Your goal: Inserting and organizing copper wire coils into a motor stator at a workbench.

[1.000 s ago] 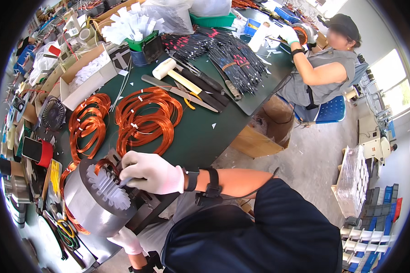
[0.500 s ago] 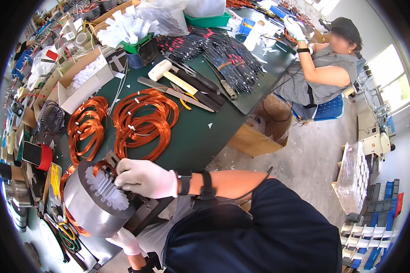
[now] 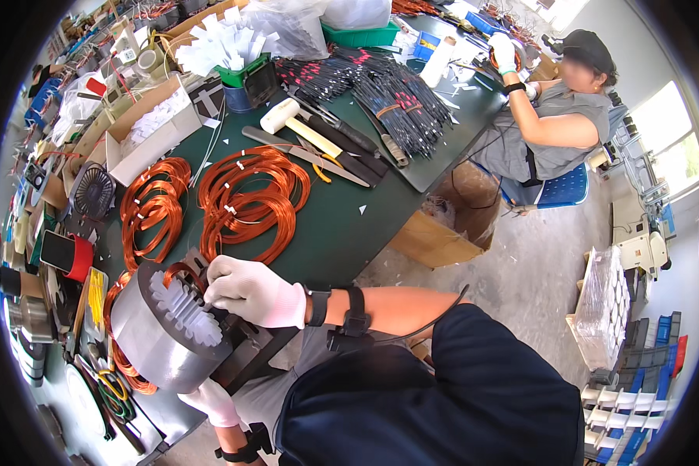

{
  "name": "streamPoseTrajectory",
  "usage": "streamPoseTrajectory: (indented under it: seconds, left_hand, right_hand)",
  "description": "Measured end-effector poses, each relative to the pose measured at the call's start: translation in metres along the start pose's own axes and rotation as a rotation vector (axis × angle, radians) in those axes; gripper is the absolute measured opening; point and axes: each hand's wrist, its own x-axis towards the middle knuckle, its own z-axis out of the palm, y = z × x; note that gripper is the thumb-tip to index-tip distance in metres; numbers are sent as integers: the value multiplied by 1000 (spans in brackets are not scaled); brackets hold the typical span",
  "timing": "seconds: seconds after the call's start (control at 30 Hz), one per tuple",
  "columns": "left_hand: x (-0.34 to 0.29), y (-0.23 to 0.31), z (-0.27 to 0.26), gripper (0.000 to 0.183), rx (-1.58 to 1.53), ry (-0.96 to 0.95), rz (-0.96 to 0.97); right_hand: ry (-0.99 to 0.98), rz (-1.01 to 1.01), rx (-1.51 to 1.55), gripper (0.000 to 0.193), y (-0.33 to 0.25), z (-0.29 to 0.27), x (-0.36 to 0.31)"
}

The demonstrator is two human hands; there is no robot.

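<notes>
A grey metal motor stator (image 3: 159, 353) lies at the lower left, with white slot liners (image 3: 185, 311) standing around its toothed inner opening. My right hand (image 3: 245, 291), in a white glove, is at the stator's near mouth with its fingers pinched together. What they hold, if anything, is hidden. A copper wire loop (image 3: 183, 272) curves out of the opening just beside those fingertips. Below the stator, my gloved left hand (image 3: 213, 402) is against its lower end; its fingers are mostly hidden. More copper wire (image 3: 124, 365) hangs along the stator's far side.
Bundled copper coils (image 3: 252, 202) lie on the green table (image 3: 342, 241). Beyond are a white mallet (image 3: 279, 115), long blades, pliers, black sleeved leads (image 3: 404, 116) and a white box (image 3: 155, 136). A small fan (image 3: 93, 190) stands left. A co-worker (image 3: 551, 124) sits at the far right.
My right hand stays pinched at the stator's mouth, having shifted slightly. The whole view has moved a little. The co-worker's gloved hand has turned.
</notes>
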Motion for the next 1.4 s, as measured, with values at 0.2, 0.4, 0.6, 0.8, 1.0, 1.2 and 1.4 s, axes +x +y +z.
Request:
streamPoseTrajectory:
  seconds: [0.2, 0.4, 0.6, 0.8, 1.0, 1.2, 1.4]
  left_hand:
    - [8, 14, 15, 24, -102, 102, 29]
    - [34, -35, -25, 27, -24, -137, -9]
    - [44, -47, -34, 29, -52, -145, 70]
    - [56, -61, -47, 44, -176, -125, 65]
    - [76, -75, -48, 48, -341, -201, 83]
    - [69, -33, -46, 47, -729, -71, -315]
    - [74, 28, -13, 46, 50, -371, 240]
  right_hand:
    - [-6, -89, -73, 12, -2, 11, 3]
    - [-21, -81, -80, 13, -2, 10, 3]
    - [18, -47, -46, 13, -7, 5, 1]
    - [-48, -101, -186, 12, -7, 6, 5]
    - [-153, -281, -757, 6, -15, 4, 13]
    - [-202, -332, -792, 7, -12, 9, 16]
    - [-357, -267, -771, 7, -16, -8, 22]
